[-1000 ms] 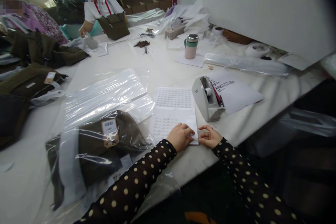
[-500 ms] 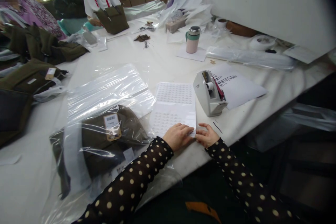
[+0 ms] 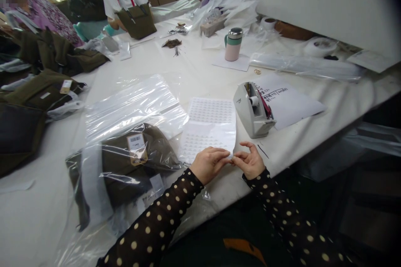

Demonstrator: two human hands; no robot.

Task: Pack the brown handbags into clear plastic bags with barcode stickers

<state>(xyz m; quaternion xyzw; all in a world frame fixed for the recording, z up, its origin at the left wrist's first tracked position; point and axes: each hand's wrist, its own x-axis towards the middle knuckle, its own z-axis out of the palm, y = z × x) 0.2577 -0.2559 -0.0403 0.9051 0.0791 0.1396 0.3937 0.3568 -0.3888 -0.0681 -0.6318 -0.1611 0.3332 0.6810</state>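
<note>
A white sheet of small stickers lies on the white table in front of me. My left hand pinches its near right corner, fingers curled. My right hand meets it at the same corner, fingertips pinched on the sheet's edge, and the corner is lifted slightly off the table. To the left lies a dark olive bag in a clear plastic bag with a barcode tag. A grey tape dispenser stands just right of the sheet.
A pink and green mug stands further back. Clear plastic bags lie beside the sheet, a written paper under the dispenser. Olive bags pile at the left. Two other people work at the far end.
Both hands have gone from lying on the sheet's near corner to pinching it, and the corner has risen off the table. The camera has shifted slightly.
</note>
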